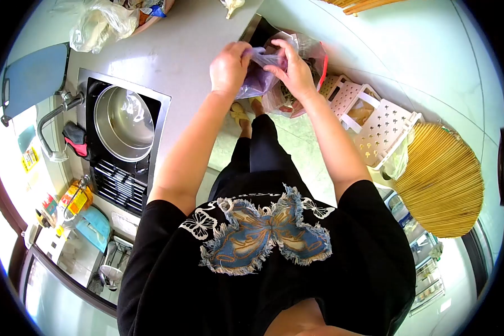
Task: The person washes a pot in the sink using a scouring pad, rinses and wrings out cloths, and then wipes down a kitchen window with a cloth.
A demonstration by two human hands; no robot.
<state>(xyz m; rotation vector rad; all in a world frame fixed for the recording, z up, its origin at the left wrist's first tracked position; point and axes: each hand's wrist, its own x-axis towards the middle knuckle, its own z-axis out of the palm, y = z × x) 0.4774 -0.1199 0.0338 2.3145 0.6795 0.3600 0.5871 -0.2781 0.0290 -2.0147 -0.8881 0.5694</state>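
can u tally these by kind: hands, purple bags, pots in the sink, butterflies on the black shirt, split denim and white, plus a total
Hands, left hand and right hand: 2
Purple bag: 1
Pot: 1
Denim butterfly: 1
White butterflies: 2
Total: 7

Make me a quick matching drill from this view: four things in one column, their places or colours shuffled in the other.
Things:
1. purple bag
2. metal pot
3. flat board
4. round ribbed piece

Places or colours:
A. in the sink
B. straw-yellow
C. between the left hand and right hand
D. blue

Pairs: 1-C, 2-A, 3-D, 4-B
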